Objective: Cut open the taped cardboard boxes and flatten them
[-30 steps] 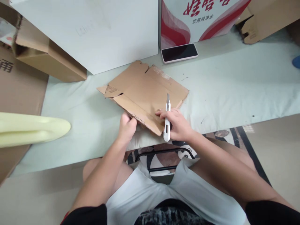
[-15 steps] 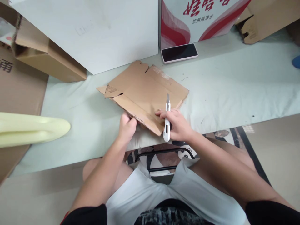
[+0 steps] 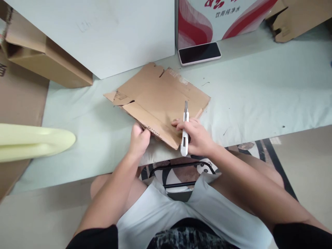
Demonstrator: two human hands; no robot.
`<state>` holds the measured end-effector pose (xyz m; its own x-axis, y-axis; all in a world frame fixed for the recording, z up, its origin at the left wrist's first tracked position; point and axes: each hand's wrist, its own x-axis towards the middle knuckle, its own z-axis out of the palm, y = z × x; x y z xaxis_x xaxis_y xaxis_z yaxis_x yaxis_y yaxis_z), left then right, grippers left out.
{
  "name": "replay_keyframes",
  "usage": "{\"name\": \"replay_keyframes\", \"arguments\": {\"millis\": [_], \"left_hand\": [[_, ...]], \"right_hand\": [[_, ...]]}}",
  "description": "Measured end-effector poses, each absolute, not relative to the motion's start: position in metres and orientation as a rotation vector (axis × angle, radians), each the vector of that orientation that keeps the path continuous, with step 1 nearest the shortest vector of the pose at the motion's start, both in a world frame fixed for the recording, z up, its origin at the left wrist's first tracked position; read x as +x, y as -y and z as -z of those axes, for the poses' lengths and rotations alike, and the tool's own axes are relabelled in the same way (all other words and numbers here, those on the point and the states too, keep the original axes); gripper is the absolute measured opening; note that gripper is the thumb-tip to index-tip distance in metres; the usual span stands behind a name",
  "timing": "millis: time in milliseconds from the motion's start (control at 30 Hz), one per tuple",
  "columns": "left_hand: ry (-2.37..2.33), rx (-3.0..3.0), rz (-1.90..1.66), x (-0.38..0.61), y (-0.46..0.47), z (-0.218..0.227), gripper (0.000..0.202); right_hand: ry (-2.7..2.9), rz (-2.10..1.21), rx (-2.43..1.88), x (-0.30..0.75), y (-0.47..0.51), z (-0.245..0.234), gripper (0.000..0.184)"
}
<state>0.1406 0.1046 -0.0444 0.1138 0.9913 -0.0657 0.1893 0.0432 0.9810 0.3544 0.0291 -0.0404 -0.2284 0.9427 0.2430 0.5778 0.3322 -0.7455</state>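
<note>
View: shifted slightly since half a second ago, so the white box (image 3: 129, 34) and the phone (image 3: 199, 54) sit a little higher in it; both hands, the knife (image 3: 185, 135) and the cardboard (image 3: 160, 93) keep the same arrangement.
Cardboard: on the counter (image 3: 259, 86) at its near edge, directly before the person, set diagonally; a flap runs along its near left side, slots cut into two edges, and tape shows near the far right edge.
Left hand (image 3: 139, 138): at the near left edge of the cardboard, thumb by the rim, gripping it; the other fingers are mostly hidden beneath.
Right hand (image 3: 198, 138): fingers closed around the knife, some fingertips resting on the cardboard near its close corner.
Knife: white handle, blade out and pointing away from the person, over the cardboard; whether the blade touches it, I cannot tell.
Phone: dark screen up, lying just beyond the cardboard, by the foot of the red-and-white box (image 3: 197, 26).
Back row: the white box stands beside the red-and-white one; a brown box (image 3: 52, 62) lies to the left, a torn carton (image 3: 298, 24) at the far right.
Left side: a pale yellow object (image 3: 38, 141) juts in over the counter, well apart from the left hand.
</note>
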Motion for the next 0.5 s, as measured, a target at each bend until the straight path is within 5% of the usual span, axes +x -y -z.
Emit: {"name": "replay_keyframes", "arguments": {"millis": [500], "left_hand": [[-1.302, 1.436, -1.026, 0.132, -0.105, 0.058, 0.015]], "right_hand": [[1.898, -0.589, -1.299, 0.351, -0.025, 0.041, 0.033]]}}
